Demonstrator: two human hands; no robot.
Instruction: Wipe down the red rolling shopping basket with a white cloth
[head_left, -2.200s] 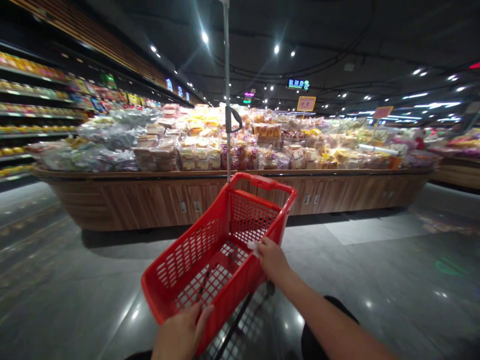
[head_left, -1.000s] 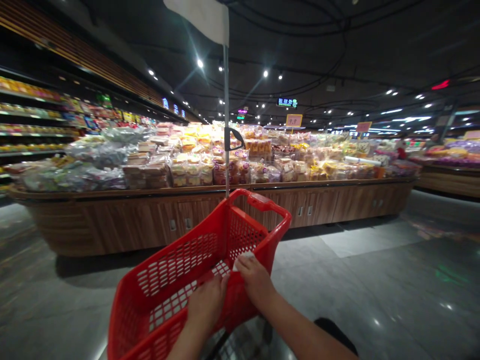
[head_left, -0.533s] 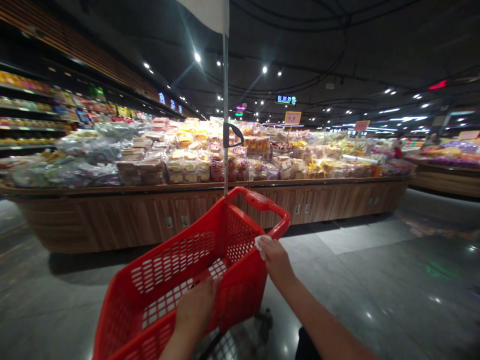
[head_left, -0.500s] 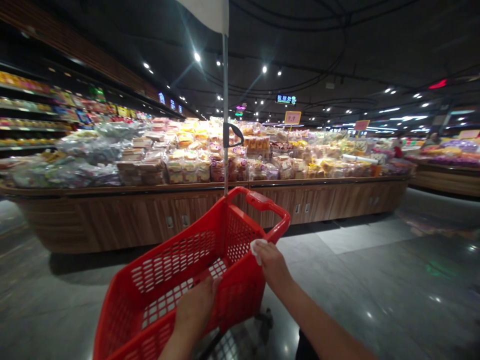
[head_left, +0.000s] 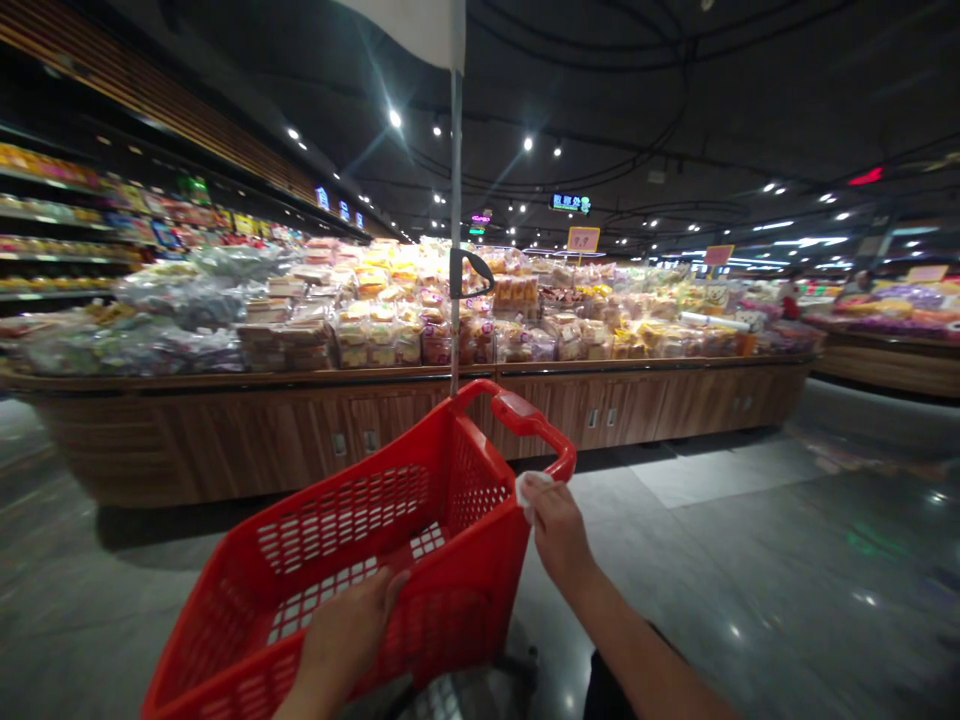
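"Down by your legs, what have you got hold of?"

"Your left hand [head_left: 349, 630] curls over the side of a red basket [head_left: 457, 560]. Your right hand [head_left: 559, 535] pinches a white scrap [head_left: 527, 490] on its rim."

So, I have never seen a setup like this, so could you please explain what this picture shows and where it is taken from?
No machine is involved. This view comes from a camera worn on a person's head, looking forward and down at their own bare hands in a supermarket. The left hand holds the near rim of a red plastic shopping basket. The right hand holds its side rim, pressing a small white tissue against it. A thin pole rises beyond the basket. Ahead, a wooden display counter is piled with packaged baked goods.
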